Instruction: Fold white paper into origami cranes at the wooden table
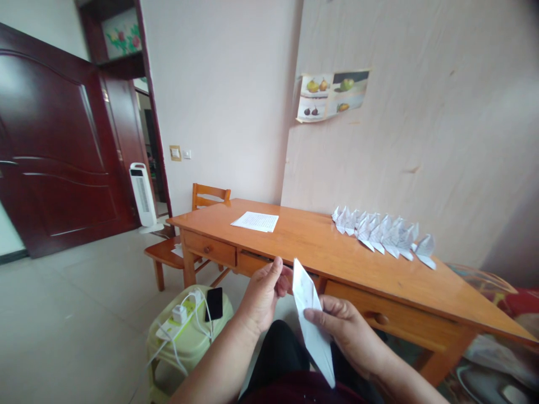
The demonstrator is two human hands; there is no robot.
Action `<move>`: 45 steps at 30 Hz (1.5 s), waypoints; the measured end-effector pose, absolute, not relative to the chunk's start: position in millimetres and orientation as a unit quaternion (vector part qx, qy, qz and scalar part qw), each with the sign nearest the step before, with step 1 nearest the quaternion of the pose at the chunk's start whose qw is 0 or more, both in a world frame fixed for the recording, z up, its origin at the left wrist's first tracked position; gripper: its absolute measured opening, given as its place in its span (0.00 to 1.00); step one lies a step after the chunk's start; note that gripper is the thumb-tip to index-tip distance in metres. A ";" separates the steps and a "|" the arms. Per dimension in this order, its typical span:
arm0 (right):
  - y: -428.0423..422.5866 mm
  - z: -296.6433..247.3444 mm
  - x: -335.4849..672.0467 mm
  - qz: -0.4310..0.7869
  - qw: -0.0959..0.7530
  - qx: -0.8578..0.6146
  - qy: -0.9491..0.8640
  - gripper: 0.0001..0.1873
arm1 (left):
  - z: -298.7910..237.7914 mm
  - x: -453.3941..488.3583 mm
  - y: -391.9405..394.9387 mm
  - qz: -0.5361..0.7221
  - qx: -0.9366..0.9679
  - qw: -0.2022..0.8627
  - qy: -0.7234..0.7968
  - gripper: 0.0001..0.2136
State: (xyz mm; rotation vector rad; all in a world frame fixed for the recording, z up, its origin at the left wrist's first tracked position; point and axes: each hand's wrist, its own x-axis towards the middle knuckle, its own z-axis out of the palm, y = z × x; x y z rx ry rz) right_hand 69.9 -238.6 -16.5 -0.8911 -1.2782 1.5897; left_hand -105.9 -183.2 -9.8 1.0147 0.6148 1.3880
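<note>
A long, pointed piece of folded white paper [314, 325] stands upright over my lap. My right hand [347, 331] is closed on its middle, thumb lying across the front. My left hand [265, 292] sits just left of the paper's upper tip, fingers curled with the thumb raised; it seems to touch the paper's edge, and I cannot make out anything else in it. On the wooden table [311, 247] ahead, a row of several folded paper figures [383, 233] lines the wall side, and a flat printed sheet [255, 221] lies near the far left end.
A green plastic stool [185, 342] at my left knee carries a power strip with chargers and a black phone [214, 303]. A wooden chair [185, 241] stands at the table's far end. A white tower fan [142, 196] is by the dark red door [54, 151].
</note>
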 end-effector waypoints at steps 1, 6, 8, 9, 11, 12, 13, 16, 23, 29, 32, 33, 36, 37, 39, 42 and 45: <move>-237.2 -16.3 70.9 0.638 0.459 -0.360 -0.503 0.15 | -12.3 -106.1 -184.9 0.595 0.451 0.608 0.271 0.23; -232.1 -13.5 74.1 0.608 0.520 -0.353 -0.485 0.16 | -23.6 -99.3 -201.8 0.513 0.517 0.627 0.277 0.17; -231.6 -14.3 74.3 0.605 0.532 -0.351 -0.478 0.16 | -24.4 -95.6 -207.0 0.499 0.534 0.625 0.274 0.15; -231.6 -15.1 74.4 0.603 0.534 -0.353 -0.475 0.16 | -24.1 -94.1 -208.5 0.495 0.543 0.620 0.276 0.15; -232.1 -16.5 74.5 0.597 0.535 -0.361 -0.477 0.16 | -22.9 -92.2 -210.0 0.489 0.558 0.610 0.280 0.14; -232.6 -16.9 74.4 0.593 0.533 -0.365 -0.480 0.16 | -22.6 -91.6 -210.1 0.486 0.563 0.607 0.281 0.14; -233.1 -17.0 74.2 0.590 0.531 -0.368 -0.485 0.16 | -22.6 -91.2 -210.0 0.484 0.564 0.607 0.280 0.13; -235.0 -15.4 72.7 0.591 0.530 -0.357 -0.492 0.16 | -24.8 -90.4 -209.1 0.480 0.544 0.640 0.254 0.12; -235.4 -14.3 72.4 0.603 0.537 -0.334 -0.486 0.15 | -28.6 -90.2 -208.7 0.481 0.525 0.664 0.229 0.12; -232.9 -14.8 74.3 0.594 0.525 -0.360 -0.492 0.17 | -25.9 -89.4 -209.1 0.485 0.524 0.649 0.263 0.13; -233.3 -13.0 74.2 0.612 0.515 -0.353 -0.485 0.19 | -25.0 -89.4 -208.3 0.496 0.511 0.645 0.277 0.13; -233.6 -12.5 74.2 0.618 0.518 -0.351 -0.476 0.19 | -24.8 -89.6 -208.0 0.501 0.507 0.643 0.279 0.13; -233.8 -12.2 74.9 0.621 0.528 -0.350 -0.461 0.19 | -24.1 -90.6 -207.4 0.510 0.505 0.637 0.281 0.12; -233.7 -12.4 75.3 0.618 0.530 -0.351 -0.463 0.19 | -23.9 -91.0 -207.2 0.510 0.504 0.638 0.280 0.12; -233.1 -13.0 75.9 0.610 0.529 -0.357 -0.470 0.19 | -23.6 -91.4 -207.1 0.509 0.501 0.643 0.277 0.12; -232.0 -14.8 76.6 0.590 0.537 -0.360 -0.485 0.19 | -23.3 -90.8 -207.2 0.508 0.494 0.651 0.272 0.13; -231.0 -16.8 77.7 0.571 0.548 -0.359 -0.495 0.19 | -23.9 -88.7 -207.4 0.514 0.500 0.642 0.272 0.13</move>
